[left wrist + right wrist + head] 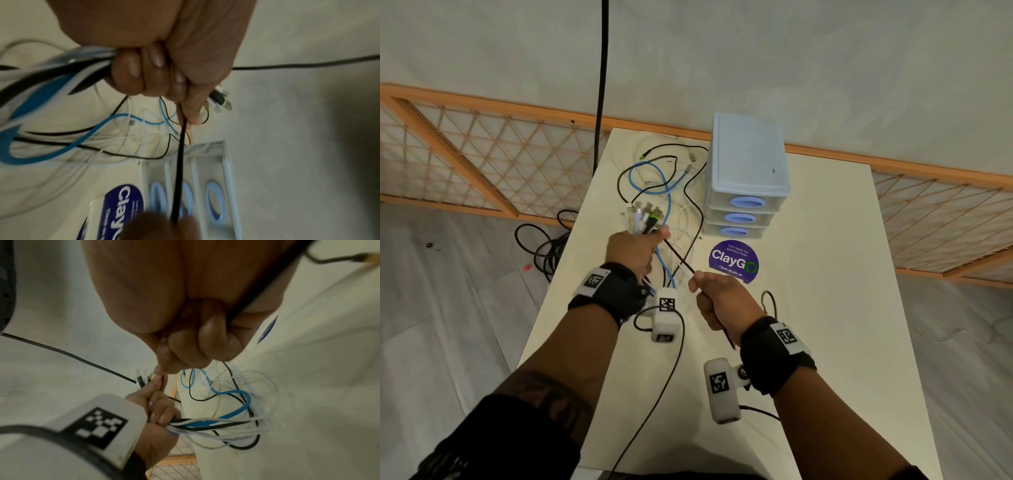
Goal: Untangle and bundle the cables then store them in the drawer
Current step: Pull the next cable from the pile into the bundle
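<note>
The bench (825, 274) is occupied by a drawer unit (748, 171) with loose cables (667, 185) spread just left of it. A bunch of cable ends (645, 219) is gripped in the left hand (635, 251), fingers curled tight. A black cable (679, 257) is clamped in the right hand (722, 301).

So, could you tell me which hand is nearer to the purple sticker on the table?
Right. The right hand sits just below the purple sticker; the left hand is farther off, to its left.
</note>
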`<state>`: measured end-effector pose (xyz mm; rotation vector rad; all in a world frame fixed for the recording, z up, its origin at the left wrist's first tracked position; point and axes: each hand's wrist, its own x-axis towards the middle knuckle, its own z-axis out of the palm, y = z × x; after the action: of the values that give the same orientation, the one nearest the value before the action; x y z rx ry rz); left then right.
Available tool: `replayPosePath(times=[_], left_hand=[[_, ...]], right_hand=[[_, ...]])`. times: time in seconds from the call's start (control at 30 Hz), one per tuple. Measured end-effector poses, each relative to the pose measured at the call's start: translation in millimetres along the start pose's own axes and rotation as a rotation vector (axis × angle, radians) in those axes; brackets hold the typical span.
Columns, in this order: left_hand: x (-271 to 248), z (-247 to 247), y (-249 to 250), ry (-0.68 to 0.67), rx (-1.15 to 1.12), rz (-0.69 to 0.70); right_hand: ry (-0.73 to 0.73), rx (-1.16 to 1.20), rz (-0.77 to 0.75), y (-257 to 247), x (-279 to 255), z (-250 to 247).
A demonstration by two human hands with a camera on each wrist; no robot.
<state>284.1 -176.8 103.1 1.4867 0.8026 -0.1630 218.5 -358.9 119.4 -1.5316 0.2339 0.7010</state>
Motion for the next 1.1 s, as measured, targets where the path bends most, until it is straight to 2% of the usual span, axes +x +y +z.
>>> replayPosePath(times=[0.07,0.13,0.2,0.33,0.4,0.53,0.63,0.7,0.77,0.87,0.93,1.03,1.1], left_hand=[[14.7,-12.1,6.7,0.107,-0.049,-0.006],[23.5,-22.2,8.6,0.127,-0.039,-0.006],[17.1,-23.7,5.1,0.012,-0.035,-0.037],[-25.4,-4.9,-10.6,-0.404,0.127,-0.104],[-36.3,4.7,-16.6,-0.461,0.168,-0.074],[-37.3,12.6,-16.4,-0.376,0.156,-0.02],[-29.4,13.1,-6.7,-0.178,0.111,0.003],[-15.7,8.1,0.8,-0.06,0.004,-0.022],[-6.8,2.2,7.1,-0.011,-0.078,-0.024],[-0.9,2.1,3.2,0.055,-0.081,0.023],[-6.5,3.9,-2.3,-0.025,-0.049,0.024],[-24.9,4.9,-8.4,-0.337,0.055,-0.037],[-31.2,6.3,-11.3,-0.399,0.1,-0.019]], right_hand=[[-0.029,-0.051,-0.006,6.9,-3.9,-2.8],[-0.042,-0.098,-0.023,13.7,-8.6,-4.3],[-0.025,-0.124,-0.034,17.8,-10.1,-4.4],[0.05,-0.07,-0.048,15.3,0.6,-1.7],[0.074,-0.028,-0.041,12.1,5.6,0.5],[0.091,0.072,-0.015,6.8,7.3,6.8],[0.066,0.116,-0.01,3.0,4.2,6.8],[0.049,0.084,-0.015,2.9,-0.6,3.7],[0.045,0.041,-0.022,4.0,-4.5,2.0],[0.029,0.072,-0.033,6.2,-4.3,6.7],[0.031,0.109,-0.046,5.8,-2.2,8.6],[0.038,0.201,-0.061,4.9,1.3,5.9],[0.045,0.246,-0.04,5.5,3.7,6.4]])
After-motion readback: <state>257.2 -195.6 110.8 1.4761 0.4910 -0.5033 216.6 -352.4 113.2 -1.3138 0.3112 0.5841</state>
